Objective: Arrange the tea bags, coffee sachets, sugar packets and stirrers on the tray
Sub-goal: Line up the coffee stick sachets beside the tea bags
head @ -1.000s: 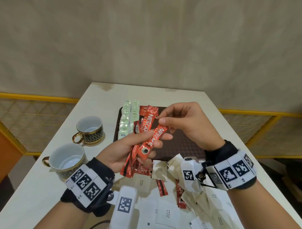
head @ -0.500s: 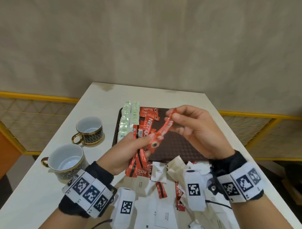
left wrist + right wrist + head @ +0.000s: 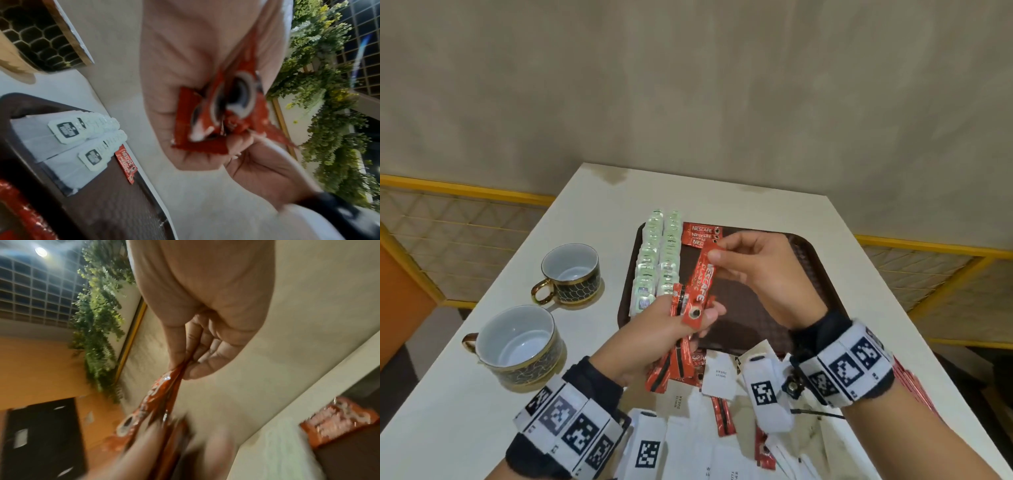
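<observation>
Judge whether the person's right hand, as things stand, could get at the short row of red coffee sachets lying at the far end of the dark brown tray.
Probably yes. The right hand hovers just beside that row of red coffee sachets on the dark brown tray, with nothing between them. But it already pinches a red coffee sachet, so it cannot grasp another yet.

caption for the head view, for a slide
Right hand pinches a coffee sachet from the left hand's bunch, above the tray.

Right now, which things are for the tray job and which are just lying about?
For the job:
- tray
- tea bags
- coffee sachet pinched by right hand
- sachet bundle in left hand
- sugar packets

Lying about:
- two cups
</observation>
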`<state>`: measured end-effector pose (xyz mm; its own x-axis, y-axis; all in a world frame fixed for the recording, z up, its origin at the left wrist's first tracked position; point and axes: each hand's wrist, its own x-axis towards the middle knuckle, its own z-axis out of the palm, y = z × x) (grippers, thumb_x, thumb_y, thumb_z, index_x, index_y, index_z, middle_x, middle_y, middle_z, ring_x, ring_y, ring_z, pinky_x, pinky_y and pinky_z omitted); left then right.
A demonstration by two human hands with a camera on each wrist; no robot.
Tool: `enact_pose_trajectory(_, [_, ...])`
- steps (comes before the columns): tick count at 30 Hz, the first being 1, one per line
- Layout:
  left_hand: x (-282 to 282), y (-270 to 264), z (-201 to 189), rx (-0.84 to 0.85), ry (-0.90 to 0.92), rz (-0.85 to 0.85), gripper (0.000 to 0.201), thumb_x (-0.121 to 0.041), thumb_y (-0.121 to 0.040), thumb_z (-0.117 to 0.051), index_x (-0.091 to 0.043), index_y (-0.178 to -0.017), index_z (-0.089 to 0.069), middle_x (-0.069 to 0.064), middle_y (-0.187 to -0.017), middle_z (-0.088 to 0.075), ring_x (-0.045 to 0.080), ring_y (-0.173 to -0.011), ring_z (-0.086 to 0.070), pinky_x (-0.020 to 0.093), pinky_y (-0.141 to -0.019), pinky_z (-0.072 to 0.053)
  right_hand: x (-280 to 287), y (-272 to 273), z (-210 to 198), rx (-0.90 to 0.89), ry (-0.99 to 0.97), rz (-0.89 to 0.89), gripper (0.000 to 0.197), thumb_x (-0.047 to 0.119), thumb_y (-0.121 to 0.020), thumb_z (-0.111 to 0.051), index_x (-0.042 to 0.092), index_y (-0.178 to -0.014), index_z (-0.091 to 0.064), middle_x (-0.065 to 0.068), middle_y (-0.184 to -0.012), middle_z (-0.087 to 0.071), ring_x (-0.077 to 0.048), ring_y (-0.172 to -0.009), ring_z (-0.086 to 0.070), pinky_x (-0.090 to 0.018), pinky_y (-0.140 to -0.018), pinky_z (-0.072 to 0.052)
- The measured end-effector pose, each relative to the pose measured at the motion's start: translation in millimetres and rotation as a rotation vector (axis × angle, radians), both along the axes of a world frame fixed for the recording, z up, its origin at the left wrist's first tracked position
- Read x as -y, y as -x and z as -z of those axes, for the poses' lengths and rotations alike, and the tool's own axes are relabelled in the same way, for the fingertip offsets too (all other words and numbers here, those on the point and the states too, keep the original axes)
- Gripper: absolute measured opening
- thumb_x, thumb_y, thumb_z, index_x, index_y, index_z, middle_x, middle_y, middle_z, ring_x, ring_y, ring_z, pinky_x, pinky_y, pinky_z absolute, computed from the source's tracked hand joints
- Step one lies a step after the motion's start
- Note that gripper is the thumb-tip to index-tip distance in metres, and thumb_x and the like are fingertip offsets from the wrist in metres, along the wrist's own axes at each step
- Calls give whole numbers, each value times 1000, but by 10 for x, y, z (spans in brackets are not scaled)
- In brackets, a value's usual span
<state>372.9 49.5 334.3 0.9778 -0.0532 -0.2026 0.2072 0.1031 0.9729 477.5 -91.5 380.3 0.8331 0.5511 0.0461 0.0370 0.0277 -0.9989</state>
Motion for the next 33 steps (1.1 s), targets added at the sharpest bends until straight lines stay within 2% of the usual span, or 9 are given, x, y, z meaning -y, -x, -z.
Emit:
enact_pose_trajectory(2, [-56, -12, 39, -32, -11, -46, 29, -37, -89, -65, -17, -110, -70, -6, -70, -57, 7, -61, -55, 23, -66, -45, -4, -393, -79, 51, -39, 140, 7, -4, -85, -66, 1, -81, -65, -11, -82, -70, -18, -77, -69, -29, -75, -60])
enact_pose_trajectory(5, [-154, -7, 121, -88, -10, -136, 50, -49, -78, -67, -11, -110, -68, -5, -70, -56, 8, -60, -54, 25, -68, -45, -24, -1166, -70, 184, 112, 252, 24, -7, -86, -64, 13, -73, -58, -3, -79, -65, -11, -68, -66, -27, -66, -57])
enact_pose_trajectory(7, [-204, -10, 196, -137, -15, -177, 52, -53, -79, -69, -6, -100, -66, -6, -65, -58, 7, -57, -57, 30, -72, -46, -142, -1581, 44, 313, 364, 126, 27, -7, -86, -63, 15, -73, -56, -2, -79, -63, -15, -70, -65, -27, -62, -57])
enact_pose_trajectory(10, [-217, -13, 264, -198, 3, -225, 28, -41, -85, -62, -14, -79, -57, -8, -54, -60, 4, -50, -59, 26, -68, -46, -507, -1933, 274, 536, 796, -218, 20, -5, -82, -69, 12, -76, -62, -4, -77, -67, -23, -73, -66, -23, -58, -55])
enact_pose_trajectory(14, [-264, 34, 362, -251, 87, -351, 27, -33, -80, -64, -16, -95, -76, -3, -59, -56, 7, -51, -56, 21, -61, -45, -983, -2105, 613, 687, 1069, -506, 11, 2, -79, -73, 10, -85, -70, 7, -68, -62, -1, -60, -58, -11, -55, -41])
enact_pose_trajectory(19, [-387, 74, 430, -278, 104, -418, 33, -31, -75, -65, -16, -103, -76, -1, -58, -57, 10, -51, -57, 23, -59, -46, -1227, -2180, 835, 708, 1115, -629, 14, 3, -76, -75, 16, -79, -71, 5, -74, -66, -7, -72, -59, -15, -62, -41])
enact_pose_trajectory(23, [-397, 53, 425, -280, 129, -425, 31, -30, -75, -67, -17, -100, -78, 7, -65, -54, 14, -52, -53, 20, -53, -45, -1175, -2254, 657, 681, 1049, -615, 10, 6, -76, -78, 13, -82, -73, 11, -70, -65, 7, -59, -56, -4, -55, -40])
enact_pose_trajectory(27, [-363, 17, 373, -266, 167, -410, 26, -26, -77, -66, -18, -98, -78, 5, -64, -53, 13, -51, -54, 19, -50, -44, -1113, -2257, 458, 628, 1073, -667, 19, 6, -76, -78, 22, -72, -69, 17, -56, -62, 7, -49, -54, -12, -52, -45])
enact_pose_trajectory(33, [-315, -11, 353, -288, 191, -419, 27, -27, -76, -70, -15, -99, -77, 2, -61, -57, 8, -50, -58, 17, -48, -45, -1285, -2010, 693, 656, 1181, -778, 10, -1, -77, -75, 8, -81, -73, 6, -68, -68, -7, -62, -65, -23, -63, -57])
